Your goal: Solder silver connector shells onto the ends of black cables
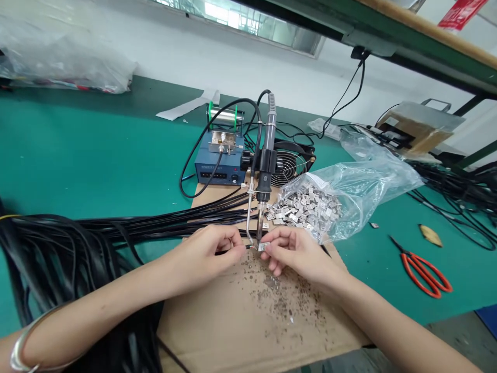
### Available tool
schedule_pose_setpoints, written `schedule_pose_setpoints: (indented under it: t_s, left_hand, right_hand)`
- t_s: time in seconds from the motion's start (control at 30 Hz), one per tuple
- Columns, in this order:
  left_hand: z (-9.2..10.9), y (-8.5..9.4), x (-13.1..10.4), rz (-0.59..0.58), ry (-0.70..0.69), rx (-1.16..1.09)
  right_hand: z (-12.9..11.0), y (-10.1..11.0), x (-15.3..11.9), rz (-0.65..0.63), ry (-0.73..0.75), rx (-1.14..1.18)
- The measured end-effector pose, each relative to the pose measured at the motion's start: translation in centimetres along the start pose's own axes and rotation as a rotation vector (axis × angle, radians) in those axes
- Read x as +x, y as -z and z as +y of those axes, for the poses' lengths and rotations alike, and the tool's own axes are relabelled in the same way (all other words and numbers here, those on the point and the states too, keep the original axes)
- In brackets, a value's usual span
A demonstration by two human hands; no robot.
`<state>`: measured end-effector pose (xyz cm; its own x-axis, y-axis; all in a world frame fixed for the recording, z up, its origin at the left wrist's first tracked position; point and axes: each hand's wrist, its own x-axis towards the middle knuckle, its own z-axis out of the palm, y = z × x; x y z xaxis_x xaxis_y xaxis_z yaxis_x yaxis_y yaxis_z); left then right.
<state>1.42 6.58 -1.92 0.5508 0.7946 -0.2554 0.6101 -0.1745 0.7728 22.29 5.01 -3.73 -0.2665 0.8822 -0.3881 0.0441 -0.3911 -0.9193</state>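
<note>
Holding the black cable [222,253] in a closed grip, the left hand [217,248] presents its stripped end beneath the soldering iron [265,176]. The right hand [295,252], grip closed on a metal plate [264,246], positions it just beside that end, above the cardboard [233,311]. Right of it, metal pieces [306,207] lie in a plastic bag [365,181], with red-handled scissors [425,272] farther right on the counter [384,259].

We count one cable [249,247] at our left hand [217,251], one clip [263,246] at our right hand [293,254]; beyond both, one iron [264,178], one spool [224,116], one fan [286,168]; rightward, one scissors [425,273]. Heaped clips [305,206]: uncountable.
</note>
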Motion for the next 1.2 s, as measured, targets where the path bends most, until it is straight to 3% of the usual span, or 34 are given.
schedule_pose_setpoints:
  t_s: [0.53, 1.2]
  left_hand:
    - [0.3, -1.3, 0.0, 0.001, 0.052, -0.304]
    - [0.7, -1.0, 0.1, 0.081, 0.122, -0.368]
  right_hand:
    - [-0.2, -0.4, -0.1, -0.036, -0.045, 0.112]
    - [-0.7, -0.4, -0.4, -0.063, 0.010, 0.196]
